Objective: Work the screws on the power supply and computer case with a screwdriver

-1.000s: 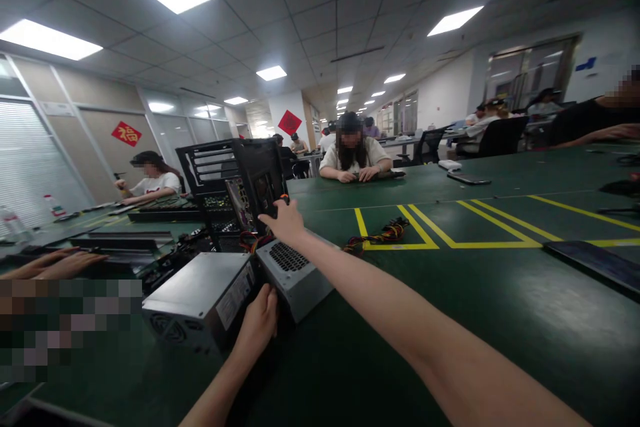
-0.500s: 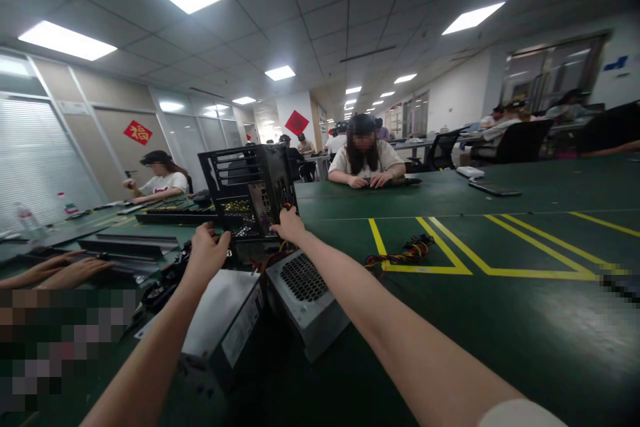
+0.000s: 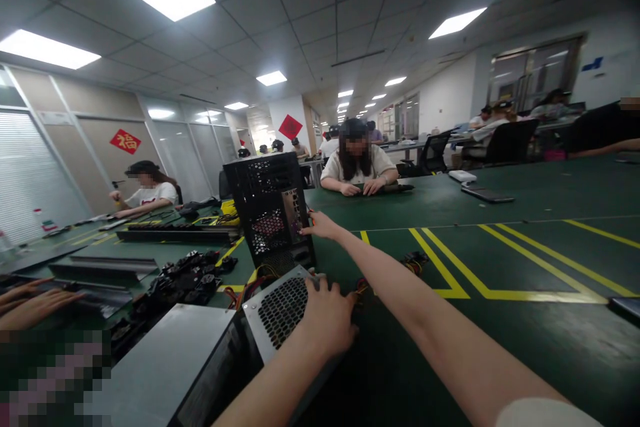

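A black computer case stands upright on the green table, its rear slots and a metal port plate facing me. My right hand reaches out to its right edge, fingers closed at the rim by the port plate. Below the case lies a grey power supply with a honeycomb grille and bundled coloured wires. Over its right side my left hand curls, fingers bent on the far edge; the palm hides part of it. Beside it, at lower left, is a larger box with a pale metal top.
Black metal strips and a pile of black parts lie to the left. A co-worker's hands rest at the far left. Another person sits opposite. A cable bundle and a phone are on the right.
My left hand has come from the case's left side over to the power supply. The case has turned, showing more of its rear face. My right hand stays at its right edge.
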A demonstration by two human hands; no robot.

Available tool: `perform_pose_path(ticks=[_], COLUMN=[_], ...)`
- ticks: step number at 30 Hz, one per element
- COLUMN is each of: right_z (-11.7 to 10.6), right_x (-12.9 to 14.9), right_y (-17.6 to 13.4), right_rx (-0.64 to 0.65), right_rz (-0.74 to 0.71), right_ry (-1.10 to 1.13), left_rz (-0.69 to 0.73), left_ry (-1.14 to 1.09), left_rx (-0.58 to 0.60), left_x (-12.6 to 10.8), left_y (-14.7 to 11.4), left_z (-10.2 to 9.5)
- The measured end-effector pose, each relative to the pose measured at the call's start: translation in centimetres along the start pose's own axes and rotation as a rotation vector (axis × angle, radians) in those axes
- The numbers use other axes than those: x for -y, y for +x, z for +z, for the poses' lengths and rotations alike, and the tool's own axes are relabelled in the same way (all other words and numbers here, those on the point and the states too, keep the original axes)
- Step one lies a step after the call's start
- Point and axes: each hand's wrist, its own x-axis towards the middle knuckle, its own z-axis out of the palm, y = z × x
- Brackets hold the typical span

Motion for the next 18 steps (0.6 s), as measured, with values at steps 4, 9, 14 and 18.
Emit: perform_pose_path(ticks=[4, 9, 14, 18], right_z=[-1.7, -4.5, -8.6, -12.6], right_x=[-2.1, -4.5, -7.0, -9.2], right_y=[-1.9, -4.9, -8.3, -11.8], right_rx=[-0.015, -0.078, -0.127, -0.126], right_rz=[-0.049, -0.05, -0.009, 0.036], right_ry=[0.0, -0.003, -0.013, -0.024], left_rz=[-0.004, 0.005, 0.009, 0.021], left_ry=[-0.01, -0.036, -0.05, -0.047], left_rx=[-0.032, -0.078, -0.119, -0.104], left_x=[0.2, 0.1, 0.0, 0.2], left_y=[0.5, 0.1, 0.0, 0.8], left_z=[0.5, 1.0, 1.1, 1.5])
